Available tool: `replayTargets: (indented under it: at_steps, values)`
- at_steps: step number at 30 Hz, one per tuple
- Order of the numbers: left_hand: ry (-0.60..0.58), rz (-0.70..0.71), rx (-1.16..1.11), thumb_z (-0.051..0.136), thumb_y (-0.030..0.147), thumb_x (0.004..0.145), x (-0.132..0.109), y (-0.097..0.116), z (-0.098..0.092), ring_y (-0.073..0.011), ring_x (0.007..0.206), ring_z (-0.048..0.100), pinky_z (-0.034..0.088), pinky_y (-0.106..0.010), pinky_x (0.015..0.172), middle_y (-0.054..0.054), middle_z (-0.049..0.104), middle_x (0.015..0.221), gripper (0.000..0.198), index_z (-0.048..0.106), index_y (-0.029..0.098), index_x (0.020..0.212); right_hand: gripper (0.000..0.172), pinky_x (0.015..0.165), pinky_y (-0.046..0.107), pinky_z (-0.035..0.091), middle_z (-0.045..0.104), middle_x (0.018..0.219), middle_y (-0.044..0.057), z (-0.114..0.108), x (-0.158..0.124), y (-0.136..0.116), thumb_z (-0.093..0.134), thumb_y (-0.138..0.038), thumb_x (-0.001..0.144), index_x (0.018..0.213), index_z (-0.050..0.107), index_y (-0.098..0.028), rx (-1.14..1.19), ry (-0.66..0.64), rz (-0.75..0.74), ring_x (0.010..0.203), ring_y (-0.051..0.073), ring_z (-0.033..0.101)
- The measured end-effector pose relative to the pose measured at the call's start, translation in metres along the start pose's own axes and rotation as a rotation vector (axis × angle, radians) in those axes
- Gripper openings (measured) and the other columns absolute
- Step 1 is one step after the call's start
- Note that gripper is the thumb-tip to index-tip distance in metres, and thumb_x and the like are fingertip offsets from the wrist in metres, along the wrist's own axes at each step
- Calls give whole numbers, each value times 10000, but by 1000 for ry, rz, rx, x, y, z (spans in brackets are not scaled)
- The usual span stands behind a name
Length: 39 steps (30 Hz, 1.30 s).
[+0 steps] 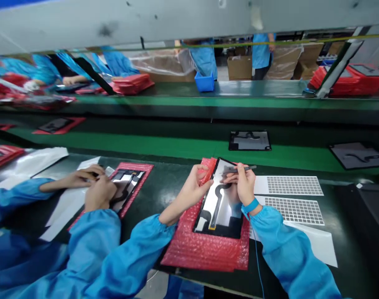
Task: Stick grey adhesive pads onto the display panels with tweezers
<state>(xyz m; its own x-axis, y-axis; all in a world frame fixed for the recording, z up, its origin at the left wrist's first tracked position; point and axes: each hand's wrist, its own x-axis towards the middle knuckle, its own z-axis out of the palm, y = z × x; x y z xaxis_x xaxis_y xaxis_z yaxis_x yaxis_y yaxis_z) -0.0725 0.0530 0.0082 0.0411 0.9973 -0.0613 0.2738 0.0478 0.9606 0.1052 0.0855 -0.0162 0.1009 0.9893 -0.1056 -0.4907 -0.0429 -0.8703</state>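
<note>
A display panel (229, 199) with a silvery back and a black, curving flex cable (218, 201) lies tilted on a stack of red bubble-wrap bags (204, 253). At the panel's left edge is my left hand (194, 187), thumb over the edge and fingers apart above the bubble wrap. My right hand (245, 185), with a blue wrist strap (251, 205), is closed around dark tweezers (250, 167) over the panel's upper right part. The tweezers point left, and I cannot tell whether their tips touch the panel.
White sticker sheets with grids (295, 185) lie to the right, by a black box (366, 224). On the left, a co-worker's hands (99, 191) work at another panel (128, 182). More panels (250, 140) lie on the green belt (183, 143). A shelf edge (189, 20) crosses overhead.
</note>
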Motion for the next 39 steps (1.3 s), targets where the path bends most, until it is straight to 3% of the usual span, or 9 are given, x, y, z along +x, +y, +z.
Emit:
replayTargets:
  at_steps: [4,7,12,17,23,27,31,34,39]
  values:
    - [137,-84,-81,779,316,875,66,11,-9,-163,763,694,588,-314,713,-38,715,1028,604,423,234,1356,503,440,270,592,742,604,10,-36,1,-43,734,-686,869,896,599,-202,34,39,-116,443,205,732]
    - [269,-179,-64,703,343,981,127,19,-32,-177,895,697,617,-352,779,-70,692,1145,420,568,179,1343,489,451,294,595,738,599,1,-74,-4,-67,751,-669,867,919,612,-202,20,117,-152,441,218,730]
    - [401,-266,-12,681,400,1003,204,22,-76,-231,1091,691,618,-440,919,-105,670,1295,392,640,168,1316,510,490,290,597,755,619,38,-129,-20,-61,770,-672,859,902,649,-179,-63,233,-104,458,207,729]
    - [456,-309,84,682,408,1001,239,8,-103,-247,1131,682,609,-463,950,-113,657,1333,418,630,172,1343,555,449,302,579,754,621,54,-151,-29,-27,798,-706,818,913,667,-175,-189,238,-23,443,224,710]
    - [452,-262,267,682,413,1001,252,-10,-125,-229,1058,697,624,-419,890,-90,681,1260,387,649,163,1295,560,490,333,608,723,576,46,-158,-29,-14,760,-741,839,892,672,-191,-391,206,-41,497,245,724]
    - [377,-215,395,684,402,1000,264,-22,-111,-249,1147,675,604,-468,961,-114,650,1347,415,630,173,1342,572,498,343,612,736,602,59,-162,-28,-13,773,-746,824,895,674,-188,-440,211,-56,503,248,724]
    - [182,-263,448,690,412,995,284,-35,-62,-259,1165,674,596,-473,978,-110,660,1337,403,647,177,1320,579,486,336,601,736,601,61,-162,-28,-14,776,-752,814,877,672,-186,-454,222,-70,477,240,710]
    - [104,-326,425,700,414,988,295,-34,-31,-258,1154,679,599,-462,964,-113,667,1315,409,648,169,1312,578,496,321,600,735,592,60,-161,-27,-15,768,-746,827,876,677,-177,-471,223,-86,482,234,716]
    - [69,-384,267,707,410,983,290,-18,-19,-269,1167,673,597,-469,976,-119,654,1340,434,641,157,1329,591,481,310,593,726,568,51,-162,-23,-15,783,-741,814,874,679,-162,-483,229,-144,471,231,719]
